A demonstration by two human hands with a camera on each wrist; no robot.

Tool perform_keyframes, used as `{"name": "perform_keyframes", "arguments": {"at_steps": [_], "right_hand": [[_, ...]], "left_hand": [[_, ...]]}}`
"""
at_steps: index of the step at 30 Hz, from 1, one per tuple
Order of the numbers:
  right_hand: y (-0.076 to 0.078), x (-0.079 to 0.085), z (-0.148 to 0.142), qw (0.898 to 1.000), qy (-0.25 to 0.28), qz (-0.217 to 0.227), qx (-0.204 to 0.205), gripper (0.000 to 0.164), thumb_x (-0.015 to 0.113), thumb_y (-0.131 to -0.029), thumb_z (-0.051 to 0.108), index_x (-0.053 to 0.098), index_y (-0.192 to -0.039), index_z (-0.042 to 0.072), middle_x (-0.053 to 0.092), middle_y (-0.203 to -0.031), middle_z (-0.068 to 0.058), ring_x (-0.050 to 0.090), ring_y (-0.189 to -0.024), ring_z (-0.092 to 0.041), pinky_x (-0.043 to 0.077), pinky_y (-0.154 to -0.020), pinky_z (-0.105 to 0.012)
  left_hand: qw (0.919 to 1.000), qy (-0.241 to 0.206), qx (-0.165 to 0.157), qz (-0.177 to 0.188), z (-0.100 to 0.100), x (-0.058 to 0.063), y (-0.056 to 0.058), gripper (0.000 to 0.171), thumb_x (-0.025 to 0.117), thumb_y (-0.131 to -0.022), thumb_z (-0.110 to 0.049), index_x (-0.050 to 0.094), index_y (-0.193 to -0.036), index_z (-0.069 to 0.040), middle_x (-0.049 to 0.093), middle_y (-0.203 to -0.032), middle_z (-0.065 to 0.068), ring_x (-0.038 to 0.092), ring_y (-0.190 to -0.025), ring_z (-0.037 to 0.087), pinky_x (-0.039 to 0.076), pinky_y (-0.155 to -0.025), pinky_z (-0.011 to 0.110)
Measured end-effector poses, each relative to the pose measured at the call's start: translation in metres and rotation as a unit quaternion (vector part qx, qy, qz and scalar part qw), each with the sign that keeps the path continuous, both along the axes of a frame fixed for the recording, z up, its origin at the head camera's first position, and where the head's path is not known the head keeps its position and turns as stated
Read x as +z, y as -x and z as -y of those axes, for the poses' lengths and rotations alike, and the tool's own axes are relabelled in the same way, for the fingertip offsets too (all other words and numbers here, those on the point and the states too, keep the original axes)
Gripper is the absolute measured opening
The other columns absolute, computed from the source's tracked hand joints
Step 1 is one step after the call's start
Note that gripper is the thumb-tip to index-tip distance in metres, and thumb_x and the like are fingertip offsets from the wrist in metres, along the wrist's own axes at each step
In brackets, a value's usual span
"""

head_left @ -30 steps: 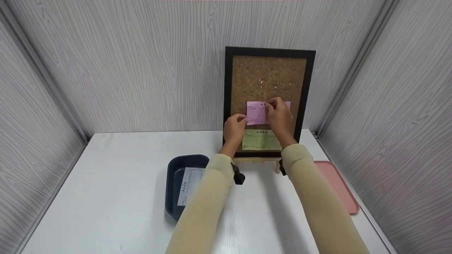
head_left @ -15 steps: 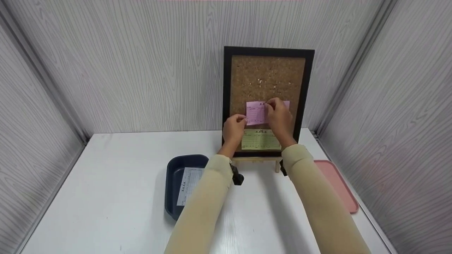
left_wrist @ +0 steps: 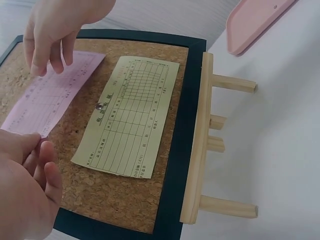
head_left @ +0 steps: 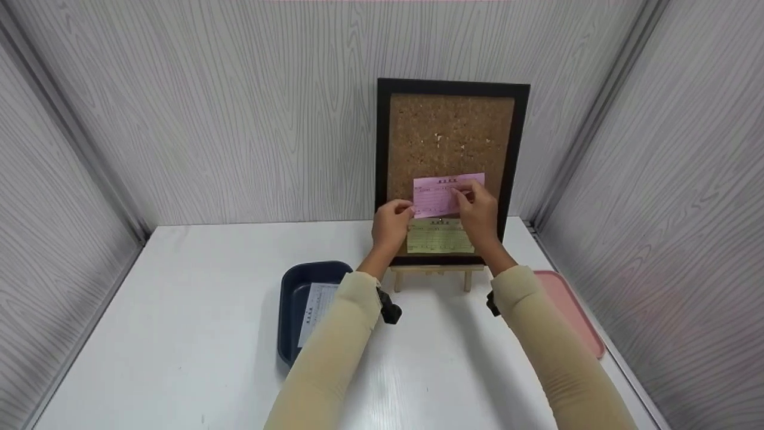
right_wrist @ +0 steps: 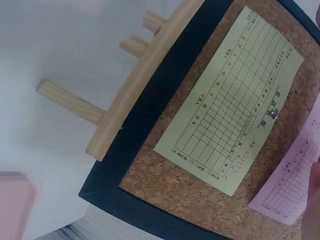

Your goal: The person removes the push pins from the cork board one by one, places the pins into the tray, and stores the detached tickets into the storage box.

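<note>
A cork board [head_left: 453, 125] in a black frame leans upright on a small wooden easel [head_left: 439, 269]. Between thumb and fingers, my left hand [head_left: 391, 227] pinches the lower left corner of a pink receipt slip [head_left: 433, 197], which slants over the cork. My right hand [head_left: 480, 215] is in front of the slip's right half, with thumb and forefinger tips close together; I cannot tell whether they hold something small. Below, a green receipt slip [left_wrist: 130, 117] hangs on the cork by a shiny pushpin [right_wrist: 274, 113]. No pin shows on the pink slip's printed heading.
To the left stands a dark blue tray [head_left: 286, 316] with a white slip [head_left: 316, 304] inside, partly behind the left sleeve. A pink tray [head_left: 573, 310] lies at the right, beside the right forearm. Grey wood-grain panels [head_left: 239, 107] enclose the white table [head_left: 179, 334].
Both hands have come slightly down toward me. The pink slip has dropped and tilted, its lower edge now overlapping the green slip's top, and its heading has come out from behind the right hand.
</note>
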State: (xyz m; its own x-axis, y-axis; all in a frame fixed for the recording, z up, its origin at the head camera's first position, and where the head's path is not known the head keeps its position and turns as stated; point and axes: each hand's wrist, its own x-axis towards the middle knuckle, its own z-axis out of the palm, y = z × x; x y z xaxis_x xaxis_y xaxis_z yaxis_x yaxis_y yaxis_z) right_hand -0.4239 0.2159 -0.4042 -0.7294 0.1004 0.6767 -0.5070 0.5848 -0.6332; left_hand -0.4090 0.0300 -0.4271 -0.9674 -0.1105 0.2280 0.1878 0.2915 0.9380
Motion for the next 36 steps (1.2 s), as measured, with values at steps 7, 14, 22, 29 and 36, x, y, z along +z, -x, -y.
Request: {"name": "perform_keyframes", "arguments": {"at_steps": [7, 14, 22, 29, 36], "right_hand": [[-0.011, -0.007, -0.007, 0.998, 0.02, -0.048, 0.033, 0.012, 0.07, -0.095, 0.01, 0.068, -0.099, -0.001, 0.068, -0.086, -0.012, 0.058, -0.071, -0.013, 0.045, -0.061, -0.016], [-0.02, -0.014, -0.008, 0.997, 0.033, -0.06, 0.041, 0.011, 0.07, -0.094, 0.007, 0.07, -0.102, -0.001, 0.069, -0.087, -0.012, 0.056, -0.071, -0.01, 0.044, -0.061, -0.015], [-0.035, -0.018, -0.012, 0.995, 0.058, -0.058, 0.056, 0.021, 0.068, -0.096, 0.007, 0.072, -0.115, 0.0, 0.069, -0.096, -0.017, 0.062, -0.077, -0.024, 0.049, -0.065, -0.017], [-0.063, -0.02, -0.011, 0.996, 0.071, -0.026, 0.048, 0.018, 0.063, -0.096, -0.003, 0.069, -0.112, -0.008, 0.066, -0.096, -0.024, 0.063, -0.08, -0.042, 0.054, -0.066, -0.029], [-0.1, -0.025, -0.016, 0.99, 0.115, 0.03, 0.071, 0.017, 0.061, -0.098, 0.0, 0.068, -0.113, -0.006, 0.065, -0.092, -0.023, 0.059, -0.082, -0.045, 0.051, -0.066, -0.02]], "left_hand": [[0.9993, -0.035, -0.016, 0.0, 0.007, -0.005, -0.011, 0.02, 0.065, -0.099, -0.021, 0.074, -0.114, -0.011, 0.072, -0.103, 0.004, 0.069, -0.086, 0.022, 0.054, -0.07, 0.028], [0.9973, -0.07, -0.024, 0.0, 0.019, -0.007, -0.024, 0.02, 0.065, -0.099, -0.019, 0.073, -0.113, -0.007, 0.071, -0.098, 0.006, 0.069, -0.083, 0.032, 0.052, -0.063, 0.025], [0.9926, -0.114, -0.04, -0.003, 0.038, -0.019, -0.046, 0.02, 0.065, -0.098, -0.015, 0.072, -0.113, -0.002, 0.069, -0.093, 0.008, 0.066, -0.084, 0.037, 0.057, -0.078, 0.051], [0.9912, -0.128, -0.031, 0.013, 0.057, -0.036, -0.067, 0.019, 0.067, -0.097, -0.014, 0.073, -0.111, -0.002, 0.07, -0.093, 0.009, 0.059, -0.067, 0.013, 0.055, -0.067, 0.034], [0.9913, -0.121, -0.024, 0.045, 0.078, -0.05, -0.091, 0.02, 0.067, -0.098, -0.02, 0.073, -0.113, -0.009, 0.071, -0.1, 0.01, 0.062, -0.073, 0.022, 0.048, -0.059, 0.026]]}}
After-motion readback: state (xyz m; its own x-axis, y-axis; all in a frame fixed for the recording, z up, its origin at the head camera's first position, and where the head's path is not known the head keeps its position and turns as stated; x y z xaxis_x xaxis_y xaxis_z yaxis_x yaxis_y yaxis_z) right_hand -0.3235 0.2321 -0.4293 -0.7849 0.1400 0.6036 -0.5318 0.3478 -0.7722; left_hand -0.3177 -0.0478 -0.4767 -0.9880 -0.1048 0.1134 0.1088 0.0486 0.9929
